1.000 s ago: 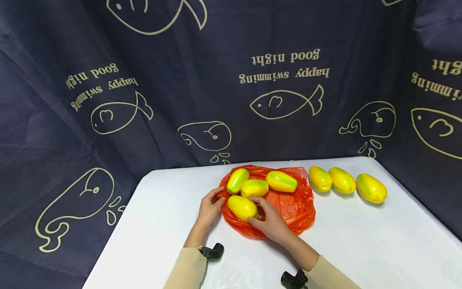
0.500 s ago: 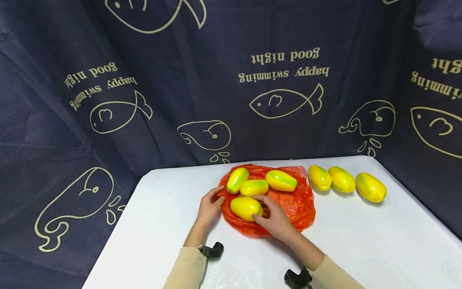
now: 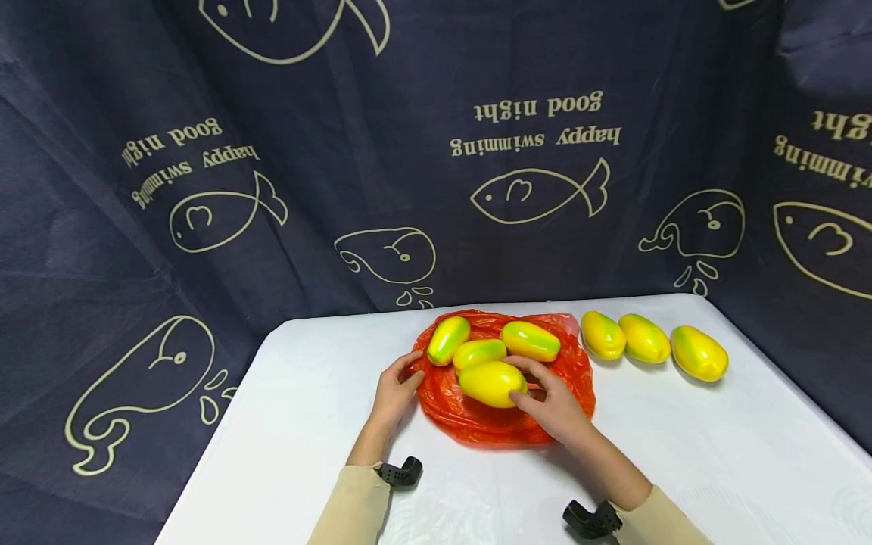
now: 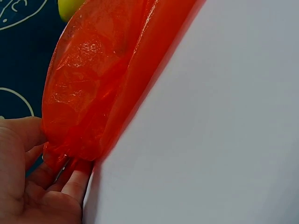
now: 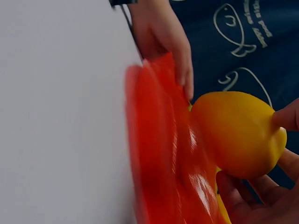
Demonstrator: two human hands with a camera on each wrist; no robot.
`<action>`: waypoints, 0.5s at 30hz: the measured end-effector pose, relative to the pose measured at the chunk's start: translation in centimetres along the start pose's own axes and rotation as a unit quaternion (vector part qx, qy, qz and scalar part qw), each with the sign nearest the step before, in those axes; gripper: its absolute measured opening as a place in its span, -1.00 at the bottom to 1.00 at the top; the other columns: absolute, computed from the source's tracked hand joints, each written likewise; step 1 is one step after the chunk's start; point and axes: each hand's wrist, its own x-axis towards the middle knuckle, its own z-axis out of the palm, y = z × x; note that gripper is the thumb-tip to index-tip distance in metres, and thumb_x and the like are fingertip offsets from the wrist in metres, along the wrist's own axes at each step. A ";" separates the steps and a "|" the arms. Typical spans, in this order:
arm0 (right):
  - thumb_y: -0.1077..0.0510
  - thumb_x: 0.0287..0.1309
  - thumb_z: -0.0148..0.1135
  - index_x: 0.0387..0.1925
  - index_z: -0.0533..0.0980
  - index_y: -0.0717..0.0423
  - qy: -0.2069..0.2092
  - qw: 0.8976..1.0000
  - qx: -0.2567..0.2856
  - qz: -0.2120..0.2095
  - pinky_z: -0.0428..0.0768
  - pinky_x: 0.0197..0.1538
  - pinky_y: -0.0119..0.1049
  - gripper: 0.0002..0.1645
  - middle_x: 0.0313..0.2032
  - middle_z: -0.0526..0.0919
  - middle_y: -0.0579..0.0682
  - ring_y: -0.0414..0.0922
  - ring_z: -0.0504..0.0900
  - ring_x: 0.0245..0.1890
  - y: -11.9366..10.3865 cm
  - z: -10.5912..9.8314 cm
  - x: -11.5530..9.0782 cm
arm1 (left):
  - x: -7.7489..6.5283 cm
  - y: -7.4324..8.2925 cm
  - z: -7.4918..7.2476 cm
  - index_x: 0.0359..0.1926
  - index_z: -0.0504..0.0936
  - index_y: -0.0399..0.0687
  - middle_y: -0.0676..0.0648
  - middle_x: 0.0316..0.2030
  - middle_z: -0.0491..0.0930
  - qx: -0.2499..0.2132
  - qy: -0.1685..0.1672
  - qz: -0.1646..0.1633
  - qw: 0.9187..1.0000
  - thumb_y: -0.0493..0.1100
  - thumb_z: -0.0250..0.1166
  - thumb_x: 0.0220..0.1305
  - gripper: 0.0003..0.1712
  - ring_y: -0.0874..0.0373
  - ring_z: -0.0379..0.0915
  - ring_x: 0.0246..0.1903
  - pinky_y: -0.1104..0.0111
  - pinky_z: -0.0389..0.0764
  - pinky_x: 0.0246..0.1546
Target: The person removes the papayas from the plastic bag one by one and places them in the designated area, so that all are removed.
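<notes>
While curled, right hand (image 3: 555, 405) grips fruit (image 3: 489, 384).

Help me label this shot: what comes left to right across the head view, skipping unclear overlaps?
Left hand, leftmost fruit, held yellow fruit, right hand, first loose fruit, middle loose fruit, rightmost loose fruit.

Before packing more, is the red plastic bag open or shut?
Open: the red plastic bag has its rim spread wide, three yellow-green oval fruits visible inside.
</notes>
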 end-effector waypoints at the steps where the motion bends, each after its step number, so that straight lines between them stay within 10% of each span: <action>1: 0.18 0.20 0.29 0.31 0.43 -0.15 0.002 1.000 0.001 -0.007 0.61 0.18 -0.37 -0.37 0.26 0.51 0.00 0.02 0.48 0.21 0.1 -0.3 -0.1 | 0.0 0.0 0.0 0.28 0.54 -0.09 -0.20 0.30 0.50 0.000 -0.001 0.001 1.000 -0.31 0.20 0.36 -0.53 -0.11 0.41 0.31 0.04 0.42 0.38; 15: 0.20 0.39 0.09 0.35 0.39 0.06 0.056 0.998 0.021 -0.032 0.31 0.15 -0.80 -0.48 0.33 0.43 0.14 -0.60 0.33 0.14 1.8 -5.9 -1.6 | -1.9 3.8 -0.3 0.30 0.49 -0.27 -0.30 0.30 0.47 0.001 -0.015 -0.001 1.000 -0.36 0.18 0.36 -0.51 -0.18 0.40 0.31 0.02 0.42 0.37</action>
